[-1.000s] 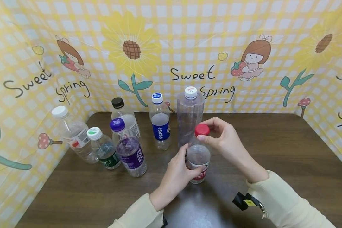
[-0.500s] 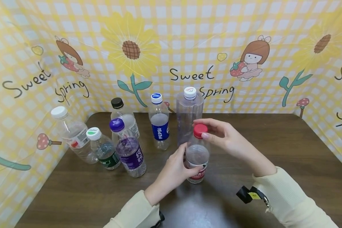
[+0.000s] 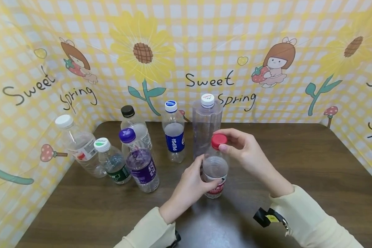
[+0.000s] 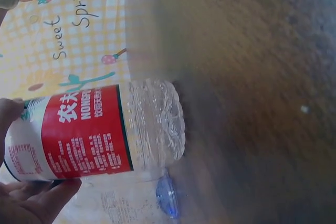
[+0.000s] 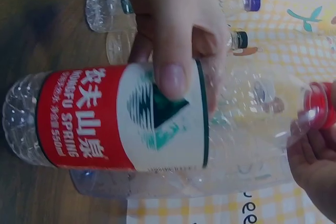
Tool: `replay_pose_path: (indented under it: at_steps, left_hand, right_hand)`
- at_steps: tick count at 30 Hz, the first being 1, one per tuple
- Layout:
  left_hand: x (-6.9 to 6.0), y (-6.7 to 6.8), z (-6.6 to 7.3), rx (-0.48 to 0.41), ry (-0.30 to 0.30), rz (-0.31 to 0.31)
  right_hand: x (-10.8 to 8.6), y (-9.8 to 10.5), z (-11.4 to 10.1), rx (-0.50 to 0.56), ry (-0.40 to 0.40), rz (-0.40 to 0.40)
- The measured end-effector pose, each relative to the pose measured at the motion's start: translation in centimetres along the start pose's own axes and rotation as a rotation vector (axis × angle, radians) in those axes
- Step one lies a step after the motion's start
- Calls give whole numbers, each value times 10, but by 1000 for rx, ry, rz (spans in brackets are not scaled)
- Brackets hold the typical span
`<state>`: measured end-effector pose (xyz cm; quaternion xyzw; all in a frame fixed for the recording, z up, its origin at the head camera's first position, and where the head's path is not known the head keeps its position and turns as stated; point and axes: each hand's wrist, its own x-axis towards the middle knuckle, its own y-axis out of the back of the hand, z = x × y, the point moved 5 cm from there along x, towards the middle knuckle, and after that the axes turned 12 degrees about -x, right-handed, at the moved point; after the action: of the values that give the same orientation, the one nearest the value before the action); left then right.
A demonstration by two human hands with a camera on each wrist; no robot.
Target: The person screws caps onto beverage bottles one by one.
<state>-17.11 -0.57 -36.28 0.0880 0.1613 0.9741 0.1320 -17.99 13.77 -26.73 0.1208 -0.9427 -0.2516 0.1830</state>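
A clear plastic water bottle point(image 3: 215, 167) with a red and white label stands upright near the middle of the table. My left hand point(image 3: 189, 187) grips its body, the thumb across the label's front and the fingers behind. On its neck sits a red cap point(image 3: 219, 140). My right hand point(image 3: 248, 150) pinches this cap, thumb at the near right side and index finger behind. In the left wrist view the bottle's label point(image 4: 86, 132) and ribbed base show large. The right wrist view has the left hand point(image 5: 176, 30) on the bottle and the cap point(image 5: 320, 104) at the right edge.
Behind the bottle stands a large clear bottle point(image 3: 204, 124) with a white cap. A Pepsi bottle point(image 3: 174, 142) is left of it. Farther left, several capped bottles stand together, including a purple-capped one point(image 3: 142, 168). Patterned cloth point(image 3: 167, 44) surrounds the wooden table point(image 3: 285, 151).
The right hand's fingers loosened and shifted around the red cap, then came back to it, the thumb now farther right. The left hand and bottle stay in nearly the same place.
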Motion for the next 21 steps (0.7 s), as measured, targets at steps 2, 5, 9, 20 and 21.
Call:
replay_pose_path:
  at_steps: [2, 5, 9, 20, 21]
  left_hand:
    - [0, -1, 1, 3, -2, 20]
    - [-1, -2, 2, -2, -12, 41]
    - [0, -2, 3, -1, -13, 29]
    - [7, 4, 0, -15, 26, -88]
    - [7, 4, -1, -16, 26, -90]
  right_hand:
    - [-1, 0, 1, 10, -12, 45]
    - [0, -1, 3, 14, -40, 100]
    - [1, -1, 7, 20, -76, 112]
    - [8, 1, 12, 68, -98, -3]
    - [8, 1, 12, 76, -95, -10]
